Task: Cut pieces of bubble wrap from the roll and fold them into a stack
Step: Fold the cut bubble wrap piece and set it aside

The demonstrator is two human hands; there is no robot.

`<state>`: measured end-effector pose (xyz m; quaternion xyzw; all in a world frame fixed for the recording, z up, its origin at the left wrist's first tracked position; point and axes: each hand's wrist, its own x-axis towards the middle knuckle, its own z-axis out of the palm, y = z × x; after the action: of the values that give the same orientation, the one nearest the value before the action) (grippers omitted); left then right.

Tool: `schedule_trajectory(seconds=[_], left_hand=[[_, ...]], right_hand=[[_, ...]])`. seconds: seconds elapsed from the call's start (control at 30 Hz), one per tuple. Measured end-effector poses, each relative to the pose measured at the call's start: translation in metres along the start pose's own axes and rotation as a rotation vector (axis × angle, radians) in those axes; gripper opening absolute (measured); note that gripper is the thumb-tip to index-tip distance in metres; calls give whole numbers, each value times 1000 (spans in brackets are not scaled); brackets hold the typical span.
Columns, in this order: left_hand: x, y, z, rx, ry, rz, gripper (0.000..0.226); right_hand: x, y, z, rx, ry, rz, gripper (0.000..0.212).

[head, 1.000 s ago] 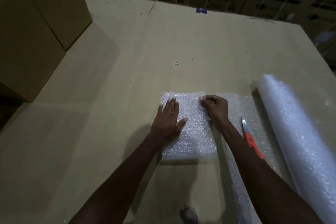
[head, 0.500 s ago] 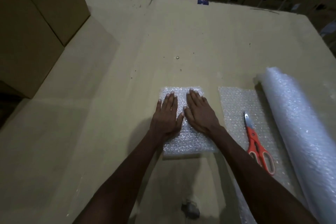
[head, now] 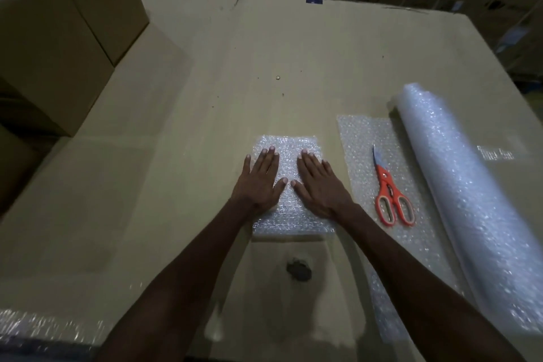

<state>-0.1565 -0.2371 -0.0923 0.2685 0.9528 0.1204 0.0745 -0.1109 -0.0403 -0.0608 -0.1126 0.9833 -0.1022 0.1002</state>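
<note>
Cardboard work surface (head: 293, 53) spans the whole view, brown cartons (head: 58, 23) stacked at its left; printed boxes line the far edge.

Bubble wrap roll (head: 470, 200) lies along the right side, running from mid-right toward the near right corner; its unrolled free sheet (head: 361, 141) lies flat just left of it, touching the roll.

Folded stack (head: 288, 220) of bubble wrap sits near centre, apart from the free sheet with a strip of bare cardboard between them.

Orange-handled scissors (head: 389, 188) rest on the free sheet, blades closed, tips pointing away, untouched.

Left hand (head: 260, 182) and right hand (head: 318, 185) both lie palm-down on the stack, fingers extended and flat, gripping nothing; thumbs nearly meet at the middle.

Small dark hole or mark (head: 299, 269) in the cardboard just near of the stack; small pale speck (head: 278, 77) farther out.

Judgement: step in hand is pressing the folded piece flat to set the creases; next move likely calls for lifting the hands, pulling more sheet off the roll, and taking up the scissors to cut another piece; the springy wrap may unfold on release.
</note>
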Motion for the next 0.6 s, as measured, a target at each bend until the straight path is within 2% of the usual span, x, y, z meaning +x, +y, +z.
schedule_trajectory(seconds=[0.1,0.2,0.37,0.5,0.6], left_hand=[[-27,1,-8,-113,12,88,73],[-68,3,-17,-246,50,101,74],[-115,15,-25,-223,-9,95,86],[-122,21,-17,-158,106,170,51],[-123,25,-19,-158,160,177,41]], right_hand=[[-26,-1,-6,101,104,-76,72],[-59,1,-8,224,246,-123,61],[-105,2,-5,224,223,-276,53],[-113,7,-2,150,177,-303,53],[-108,5,-7,119,201,-355,38]])
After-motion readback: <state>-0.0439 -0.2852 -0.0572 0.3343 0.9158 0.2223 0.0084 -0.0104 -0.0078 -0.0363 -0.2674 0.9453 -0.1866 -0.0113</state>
